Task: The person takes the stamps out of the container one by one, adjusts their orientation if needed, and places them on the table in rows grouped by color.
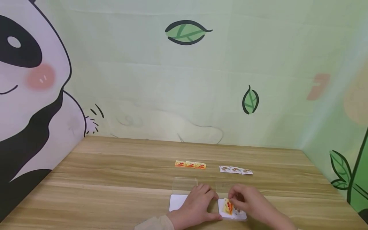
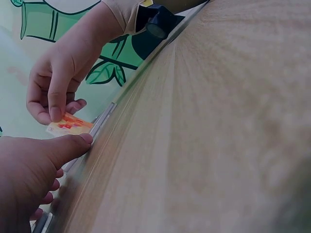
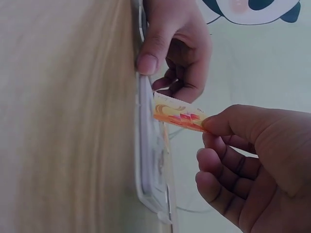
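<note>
My right hand (image 1: 250, 199) pinches an orange-and-yellow postage stamp (image 3: 180, 115) by one end between thumb and index finger. The stamp is tilted over the right shallow clear plastic case (image 1: 233, 217), which has a white inside. Another stamp (image 1: 238, 210) with a brownish print lies in that case, partly covered by my right hand. My left hand (image 1: 198, 203) holds the left side of this case, the thumb at its near corner and the fingers around its far corner. To the left stands a second such case (image 1: 176, 203), lid raised, partly hidden by my left hand.
Beyond the cases, a row of three orange-yellow stamps (image 1: 190, 164) lies on the wooden table (image 1: 115, 182). A row of three white stamps with brownish prints (image 1: 235, 170) is to its right. A printed panda cloth (image 1: 129, 80) hangs behind the table.
</note>
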A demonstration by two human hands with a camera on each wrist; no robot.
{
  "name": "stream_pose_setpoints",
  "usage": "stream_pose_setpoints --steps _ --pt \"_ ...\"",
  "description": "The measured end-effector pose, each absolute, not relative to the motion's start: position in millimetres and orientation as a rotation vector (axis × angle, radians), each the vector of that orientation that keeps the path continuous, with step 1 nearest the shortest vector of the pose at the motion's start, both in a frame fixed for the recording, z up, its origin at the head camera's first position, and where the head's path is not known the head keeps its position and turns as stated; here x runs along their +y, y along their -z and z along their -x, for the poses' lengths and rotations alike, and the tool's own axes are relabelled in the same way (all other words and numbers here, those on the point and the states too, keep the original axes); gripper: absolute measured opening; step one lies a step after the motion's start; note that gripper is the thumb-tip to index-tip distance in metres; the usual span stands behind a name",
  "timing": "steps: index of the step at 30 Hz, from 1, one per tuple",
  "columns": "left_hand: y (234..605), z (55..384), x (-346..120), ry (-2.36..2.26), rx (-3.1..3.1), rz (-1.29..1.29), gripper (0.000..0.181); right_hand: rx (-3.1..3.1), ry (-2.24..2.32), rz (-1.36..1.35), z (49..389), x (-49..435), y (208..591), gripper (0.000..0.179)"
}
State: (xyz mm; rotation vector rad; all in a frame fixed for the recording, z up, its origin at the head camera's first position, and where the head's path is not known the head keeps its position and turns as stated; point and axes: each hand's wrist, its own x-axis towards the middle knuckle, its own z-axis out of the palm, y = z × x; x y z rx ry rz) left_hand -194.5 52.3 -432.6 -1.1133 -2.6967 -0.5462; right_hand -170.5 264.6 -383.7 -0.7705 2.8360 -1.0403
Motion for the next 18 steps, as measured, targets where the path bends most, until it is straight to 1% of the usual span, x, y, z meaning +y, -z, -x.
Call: stream_pose_setpoints --steps 18 --pt "434 194 53 0.52 -2.661 1.111 0.047 2.816 1.208 0.79 173 277 381 0.004"
